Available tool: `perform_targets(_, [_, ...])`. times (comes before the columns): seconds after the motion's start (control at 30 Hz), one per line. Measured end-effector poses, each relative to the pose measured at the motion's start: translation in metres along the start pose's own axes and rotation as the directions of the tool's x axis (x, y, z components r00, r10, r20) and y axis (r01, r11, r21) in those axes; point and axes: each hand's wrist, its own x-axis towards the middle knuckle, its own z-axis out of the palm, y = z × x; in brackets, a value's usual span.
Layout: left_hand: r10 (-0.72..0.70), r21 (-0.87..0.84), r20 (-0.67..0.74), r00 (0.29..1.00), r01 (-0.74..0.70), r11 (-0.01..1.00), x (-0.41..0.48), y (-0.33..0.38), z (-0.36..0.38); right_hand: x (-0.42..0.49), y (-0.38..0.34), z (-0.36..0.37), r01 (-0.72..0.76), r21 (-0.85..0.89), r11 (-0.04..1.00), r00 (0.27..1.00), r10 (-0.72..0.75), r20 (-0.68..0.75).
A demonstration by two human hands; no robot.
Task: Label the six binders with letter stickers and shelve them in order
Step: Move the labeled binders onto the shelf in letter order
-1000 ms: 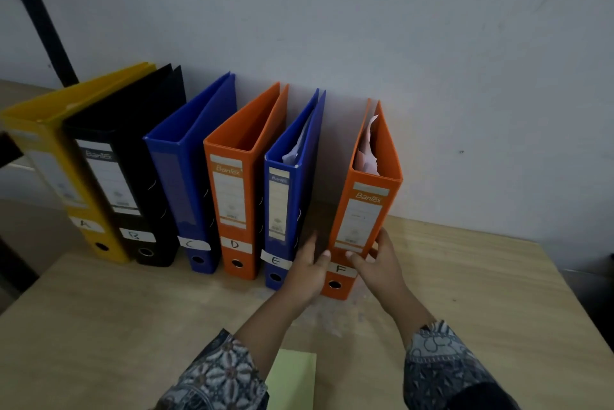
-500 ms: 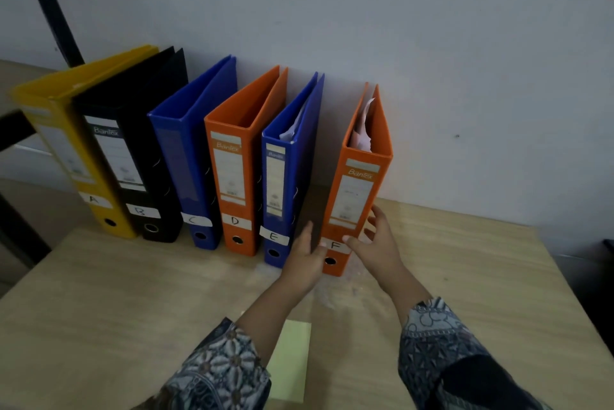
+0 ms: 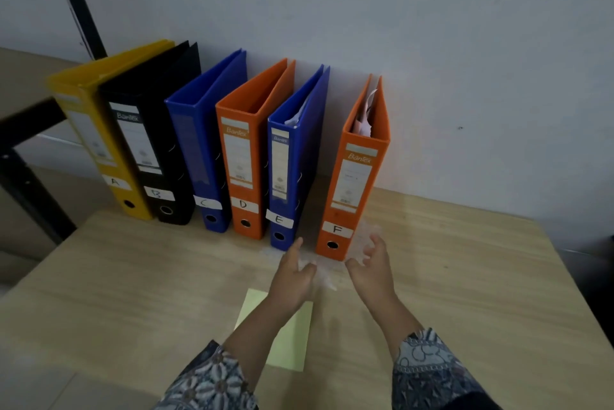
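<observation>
Both hands are released and hold nothing: the left hand [image 3: 292, 273] and the right hand [image 3: 373, 268] hover with loosely spread fingers over the tabletop [image 3: 133, 293], just short of the base of orange binder F [image 3: 355, 183], while a yellow-green note pad [image 3: 289, 336] lies under the left forearm. Beyond the hands, all six stand upright in one row against the wall [image 3: 432, 44], each spine bearing a lettered sticker: yellow binder A [image 3: 96, 130], black binder B [image 3: 146, 144], blue binder C [image 3: 196, 150], orange binder D [image 3: 242, 160], blue binder E [image 3: 285, 177], then F. Labelling and ordering appear complete; the only step judged outstanding is closing the gap that separates F from E.
</observation>
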Motion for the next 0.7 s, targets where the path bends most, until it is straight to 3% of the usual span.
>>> perform_targets(0.13, [-0.037, 0.032, -0.043, 0.998, 0.038, 0.999, -0.022, -0.029, -0.015, -0.029, 0.01, 0.019, -0.027, 0.041, 0.999, 0.996, 0.031, -0.08])
perform_targets(0.37, [-0.112, 0.022, -0.106, 0.988, 0.115, 0.993, -0.047, -0.058, -0.059, -0.069, 0.004, 0.058, -0.033, 0.019, 0.999, 0.999, 0.032, 0.033])
perform_targets(0.7, [-0.049, 0.021, -0.126, 0.991, 0.052, 0.998, -0.023, -0.045, -0.17, -0.09, -0.073, 0.153, 0.059, 0.02, 0.998, 0.993, -0.06, 0.097])
